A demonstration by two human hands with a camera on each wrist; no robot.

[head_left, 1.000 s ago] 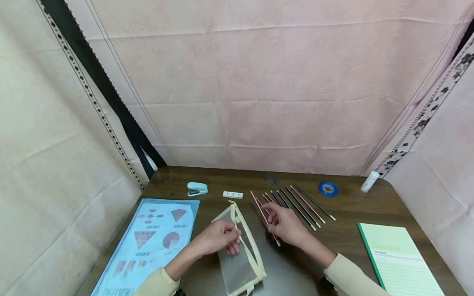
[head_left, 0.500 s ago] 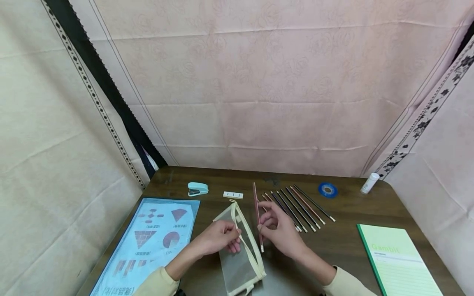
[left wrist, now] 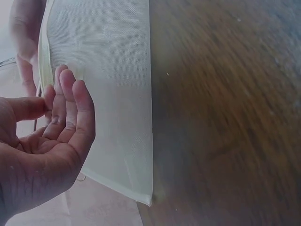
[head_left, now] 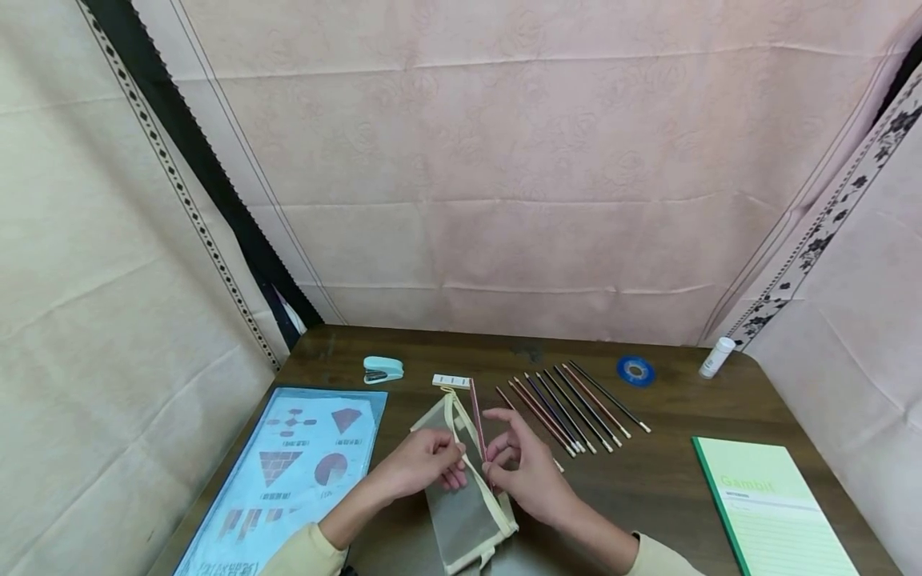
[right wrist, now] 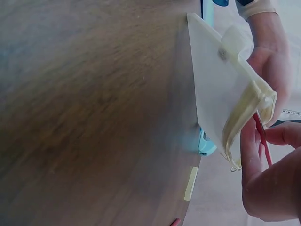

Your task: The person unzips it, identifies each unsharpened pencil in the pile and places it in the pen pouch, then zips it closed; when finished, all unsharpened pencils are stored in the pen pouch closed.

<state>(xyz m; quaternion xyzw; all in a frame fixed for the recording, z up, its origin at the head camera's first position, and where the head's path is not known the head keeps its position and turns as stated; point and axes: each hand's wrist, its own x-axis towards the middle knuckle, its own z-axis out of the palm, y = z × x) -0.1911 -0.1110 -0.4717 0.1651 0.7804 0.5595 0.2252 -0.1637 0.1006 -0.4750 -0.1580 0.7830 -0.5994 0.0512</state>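
My left hand [head_left: 428,460] pinches the opening edge of a pale mesh zip pouch [head_left: 468,524], whose mouth gapes to the right. In the left wrist view the thumb and forefinger of that hand meet at the cream zipper edge, over the mesh side [left wrist: 117,117]. My right hand [head_left: 529,472] pinches a red pencil [head_left: 477,416] between thumb and fingers. The pencil's lower end is hidden inside the pouch mouth; the right wrist view has the pencil [right wrist: 260,127] passing in at the cream edge. One more pencil lies partly behind the right hand.
Several pencils [head_left: 542,418] lie side by side right of the pouch. Behind stand a light-blue stapler [head_left: 383,370], a white eraser-like block [head_left: 450,381], blue tape [head_left: 636,371] and a white tube [head_left: 717,358]. A blue chart folder [head_left: 302,472] lies left, a green notepad [head_left: 778,504] right.
My right hand has lifted the red pencil off the table, turned it more upright and brought it left to the pouch mouth. The left hand keeps its grip on the pouch edge.
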